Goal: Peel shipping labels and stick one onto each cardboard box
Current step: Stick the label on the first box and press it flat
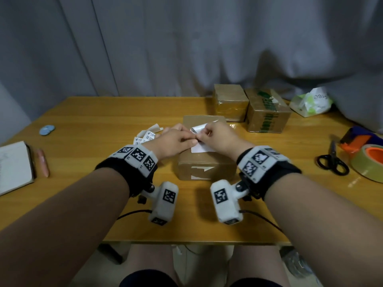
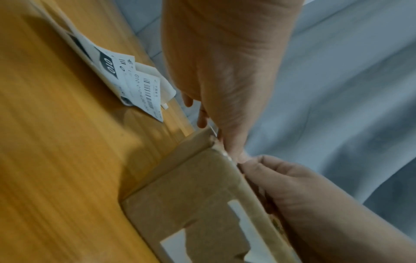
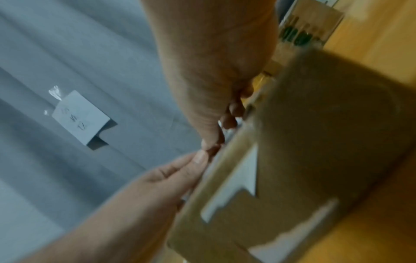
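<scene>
A brown cardboard box (image 1: 205,164) sits at the table's centre, with torn white patches on its near side. Over its top, my left hand (image 1: 191,140) and right hand (image 1: 202,136) meet and pinch a white shipping label (image 1: 200,129). The label's upper end curls up; its lower part (image 1: 200,149) lies flat on the box top. In the left wrist view my left hand (image 2: 234,153) meets the right thumb at the box (image 2: 191,204) edge. The right wrist view shows my right hand (image 3: 211,147) touching the left fingertips beside the blurred box (image 3: 315,142). Loose printed labels (image 1: 147,136) lie left of the box.
Two more taped boxes (image 1: 230,102) (image 1: 267,112) stand at the back right, beside a tissue pack (image 1: 310,102). Scissors (image 1: 332,162), a tape roll (image 1: 371,164) and a dispenser (image 1: 358,139) lie at the right. A notebook (image 1: 14,166), pen (image 1: 43,160) and blue discs (image 1: 47,129) lie at the left.
</scene>
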